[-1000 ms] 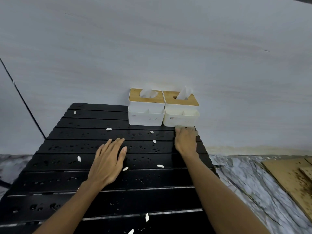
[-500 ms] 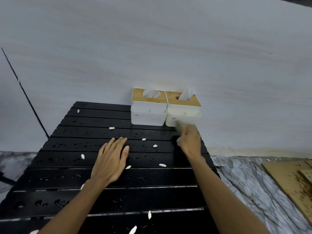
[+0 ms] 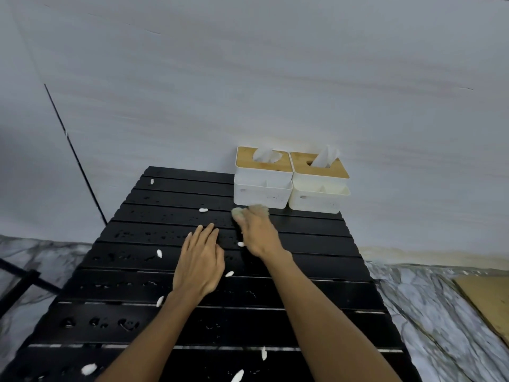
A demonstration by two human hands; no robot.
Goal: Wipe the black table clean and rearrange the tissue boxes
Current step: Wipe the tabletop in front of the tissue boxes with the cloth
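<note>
Two arms are showing, both bare from the hands down to the bottom edge of the frame. The left forearm is taking up the lower left of centre, slim and smooth, narrowing at the wrist. The left hand, near mid-frame, is showing its back, with long slender fingers and faint knuckle ridges. The right forearm is filling the lower right of centre, looking broadest nearest the camera and tapering toward the wrist. The right hand, just above mid-frame, is looking blurred, its fingers reading as one soft shape.
</note>
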